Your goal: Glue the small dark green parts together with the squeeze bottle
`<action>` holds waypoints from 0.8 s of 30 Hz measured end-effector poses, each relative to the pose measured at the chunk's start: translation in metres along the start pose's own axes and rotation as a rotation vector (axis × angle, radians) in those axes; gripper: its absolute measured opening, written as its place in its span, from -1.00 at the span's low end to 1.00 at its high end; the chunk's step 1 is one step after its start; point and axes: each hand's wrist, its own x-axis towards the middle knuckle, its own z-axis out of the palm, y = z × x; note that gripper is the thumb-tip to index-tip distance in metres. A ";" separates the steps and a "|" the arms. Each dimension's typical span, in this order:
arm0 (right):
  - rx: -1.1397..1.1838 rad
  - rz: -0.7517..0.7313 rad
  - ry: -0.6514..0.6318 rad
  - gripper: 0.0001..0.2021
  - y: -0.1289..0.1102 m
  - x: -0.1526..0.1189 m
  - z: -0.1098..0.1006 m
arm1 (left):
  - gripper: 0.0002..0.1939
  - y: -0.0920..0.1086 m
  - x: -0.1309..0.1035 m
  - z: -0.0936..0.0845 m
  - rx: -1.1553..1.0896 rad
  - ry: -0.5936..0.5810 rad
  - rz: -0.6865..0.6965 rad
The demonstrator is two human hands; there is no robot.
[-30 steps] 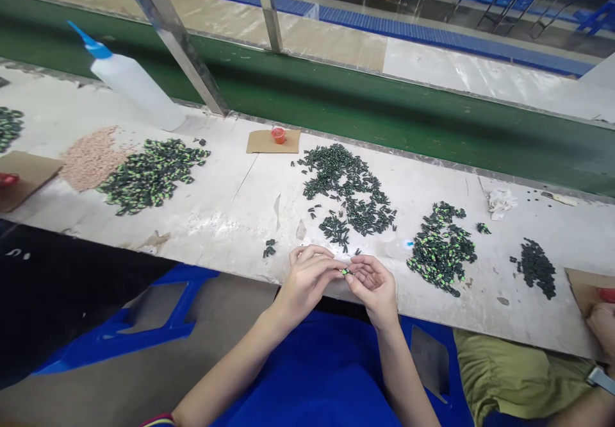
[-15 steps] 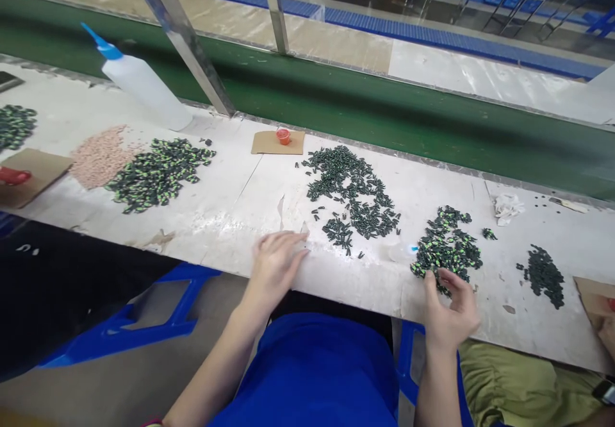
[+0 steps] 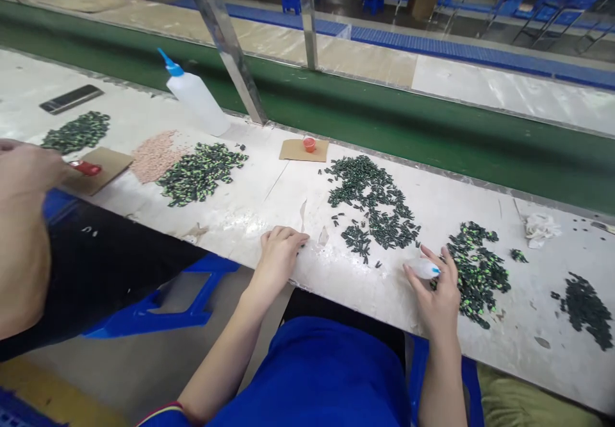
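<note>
Worn white bench [image 3: 327, 273], green strip [image 3: 384, 113] along the far side. Small bottle [image 3: 421, 268] sits between thumb and fingers of the right hand [image 3: 435, 283]; can't tell if they're clamped on it. Bottle lies on its side, long axis roughly crosswise, blue tip aimed away from the left hand toward the black-and-green pile [image 3: 480, 279] just right of the right hand. Body whitish, translucent. Left hand [image 3: 281, 251] curled, fingertips down by a dark bit; grip unclear.
</note>
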 end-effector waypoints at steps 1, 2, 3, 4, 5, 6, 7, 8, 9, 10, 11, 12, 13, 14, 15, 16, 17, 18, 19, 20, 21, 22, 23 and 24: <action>0.100 0.039 -0.008 -0.70 0.000 -0.001 0.000 | -0.69 0.002 0.001 0.000 -0.021 -0.021 0.000; 0.195 0.079 -0.007 -0.68 0.001 -0.002 0.000 | -0.70 0.004 0.002 0.000 -0.039 -0.043 -0.006; 0.275 0.117 -0.001 -0.67 0.003 -0.003 0.001 | -0.70 0.005 0.003 0.000 -0.053 -0.063 -0.017; 0.336 0.151 0.004 -0.65 0.004 -0.005 0.001 | -0.71 0.006 0.003 0.000 -0.066 -0.076 -0.030; 0.376 0.181 0.013 -0.64 0.006 -0.006 0.000 | -0.71 0.007 0.003 -0.001 -0.081 -0.080 -0.041; 0.398 0.204 0.025 -0.63 0.007 -0.007 0.000 | -0.72 0.006 0.002 -0.002 -0.098 -0.078 -0.049; 0.413 0.217 0.034 -0.61 0.008 -0.007 -0.001 | -0.72 0.006 0.001 -0.004 -0.119 -0.073 -0.050; 0.426 0.222 0.039 -0.60 0.008 -0.007 -0.002 | -0.73 0.004 0.000 -0.006 -0.141 -0.072 -0.042; 0.444 0.222 0.039 -0.58 0.006 -0.007 -0.004 | -0.75 0.003 -0.001 -0.009 -0.162 -0.079 -0.025; 0.473 0.219 0.036 -0.57 0.004 -0.006 -0.005 | -0.76 0.001 -0.002 -0.011 -0.176 -0.094 -0.001; 0.519 0.216 0.025 -0.57 0.000 -0.006 -0.005 | -0.77 0.000 -0.003 -0.013 -0.179 -0.115 0.024; 0.577 0.218 0.009 -0.57 -0.004 -0.005 -0.006 | -0.78 -0.001 -0.003 -0.015 -0.171 -0.139 0.048; 0.639 0.228 -0.005 -0.59 -0.009 -0.004 -0.006 | -0.79 -0.001 -0.003 -0.016 -0.155 -0.161 0.068; 0.695 0.241 -0.016 -0.62 -0.014 -0.003 -0.006 | -0.80 0.000 -0.004 -0.016 -0.134 -0.182 0.084; 0.742 0.256 -0.019 -0.66 -0.018 -0.003 -0.006 | -0.79 0.000 -0.003 -0.015 -0.113 -0.195 0.096; 0.781 0.272 -0.015 -0.69 -0.021 -0.003 -0.006 | -0.79 0.001 -0.003 -0.014 -0.095 -0.203 0.103; 0.812 0.286 -0.008 -0.72 -0.023 -0.003 -0.006 | -0.78 0.002 -0.003 -0.013 -0.080 -0.208 0.109; 0.837 0.299 0.005 -0.74 -0.023 -0.004 -0.006 | -0.77 0.003 -0.002 -0.012 -0.066 -0.209 0.115; 0.856 0.311 0.025 -0.75 -0.023 -0.005 -0.006 | -0.76 0.004 -0.002 -0.011 -0.057 -0.207 0.121; 0.868 0.324 0.047 -0.76 -0.021 -0.006 -0.006 | -0.76 0.005 -0.001 -0.009 -0.058 -0.205 0.132; 0.873 0.339 0.065 -0.76 -0.018 -0.007 -0.006 | -0.77 0.007 -0.001 -0.008 -0.071 -0.206 0.149; 0.873 0.356 0.079 -0.75 -0.015 -0.009 -0.005 | -0.78 0.010 -0.001 -0.006 -0.100 -0.205 0.173; 0.873 0.371 0.096 -0.73 -0.013 -0.010 -0.004 | -0.79 0.013 -0.001 -0.003 -0.146 -0.203 0.204; 0.877 0.381 0.112 -0.71 -0.011 -0.011 -0.003 | -0.79 0.017 -0.001 0.001 -0.202 -0.204 0.242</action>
